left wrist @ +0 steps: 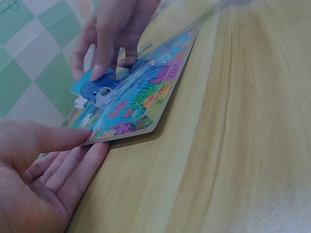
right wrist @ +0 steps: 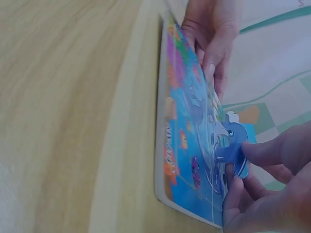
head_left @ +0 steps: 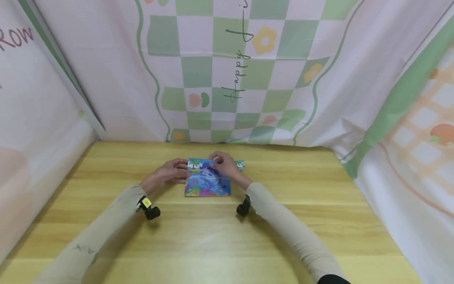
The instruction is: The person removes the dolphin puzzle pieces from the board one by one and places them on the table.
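Note:
A jigsaw puzzle board (head_left: 202,189) with a bright undersea picture lies on the wooden table. My left hand (head_left: 167,172) holds its left edge, thumb on top and fingers at the underside in the left wrist view. Over the board's upper part, my right hand (head_left: 227,166) pinches a blue dolphin puzzle piece (right wrist: 235,143) between thumb and fingers. The piece stands tilted above the picture in the right wrist view. Right of that hand, a palm-tree section (head_left: 240,164) shows, partly hidden by the hand.
The wooden table (head_left: 198,236) meets a white and green checked cloth (head_left: 227,122) just behind the board. Cloth walls close in the left (head_left: 32,130) and right (head_left: 400,177) sides. A small black camera sits on each wrist.

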A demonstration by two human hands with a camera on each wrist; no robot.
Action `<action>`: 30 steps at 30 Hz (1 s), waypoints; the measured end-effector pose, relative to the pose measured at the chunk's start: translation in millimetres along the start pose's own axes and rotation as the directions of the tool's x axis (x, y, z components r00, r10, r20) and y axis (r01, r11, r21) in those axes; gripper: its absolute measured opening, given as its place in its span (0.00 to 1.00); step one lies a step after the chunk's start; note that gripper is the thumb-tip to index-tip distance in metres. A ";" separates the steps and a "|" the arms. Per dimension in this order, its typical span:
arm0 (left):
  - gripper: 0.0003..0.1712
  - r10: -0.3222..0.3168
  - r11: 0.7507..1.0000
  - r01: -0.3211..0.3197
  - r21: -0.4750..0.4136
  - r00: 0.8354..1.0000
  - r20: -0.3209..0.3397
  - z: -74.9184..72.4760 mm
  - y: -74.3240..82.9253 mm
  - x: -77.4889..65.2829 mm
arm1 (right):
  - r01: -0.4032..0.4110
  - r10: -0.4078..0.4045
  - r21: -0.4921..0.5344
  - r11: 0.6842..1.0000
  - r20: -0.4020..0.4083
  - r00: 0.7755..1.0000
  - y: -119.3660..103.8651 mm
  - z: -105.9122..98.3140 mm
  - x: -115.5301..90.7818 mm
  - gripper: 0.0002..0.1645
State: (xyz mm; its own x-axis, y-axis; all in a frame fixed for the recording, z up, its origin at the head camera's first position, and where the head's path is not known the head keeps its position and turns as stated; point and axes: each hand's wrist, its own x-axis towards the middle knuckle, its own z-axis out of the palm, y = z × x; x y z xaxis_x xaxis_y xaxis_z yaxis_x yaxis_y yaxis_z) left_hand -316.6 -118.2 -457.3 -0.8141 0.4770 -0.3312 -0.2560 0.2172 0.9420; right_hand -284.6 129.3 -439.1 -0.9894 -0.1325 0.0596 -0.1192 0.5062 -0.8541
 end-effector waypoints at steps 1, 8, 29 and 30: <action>0.41 -0.001 1.000 0.001 -0.001 1.000 0.000 0.1 0.0 0.6 | -0.007 0.008 0.017 1.000 -0.007 1.000 0.4 -0.7 0.7 0.09; 0.41 0.009 1.000 -0.009 0.009 1.000 -0.004 1.7 -0.1 1.9 | -0.008 0.007 -0.025 1.000 -0.015 1.000 -1.1 -5.1 2.4 0.08; 0.39 -0.024 0.999 0.027 0.036 0.997 -0.079 9.5 6.3 -2.5 | 0.183 -0.148 -0.202 0.962 0.175 0.973 -1.5 0.4 0.8 0.07; 0.39 -0.027 0.999 0.030 0.040 0.996 -0.085 10.3 6.6 -2.4 | 0.193 -0.153 -0.216 0.957 0.189 0.970 -2.1 0.8 0.9 0.07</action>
State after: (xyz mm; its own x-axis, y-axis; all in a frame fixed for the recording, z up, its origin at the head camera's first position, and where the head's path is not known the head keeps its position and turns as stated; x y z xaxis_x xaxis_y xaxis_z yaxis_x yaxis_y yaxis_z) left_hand -311.1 -109.1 -450.9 -0.8484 0.3967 -0.3505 -0.2594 0.2657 0.9285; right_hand -285.1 127.4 -437.7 -0.9257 -0.3673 0.0904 -0.3229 0.6429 -0.6946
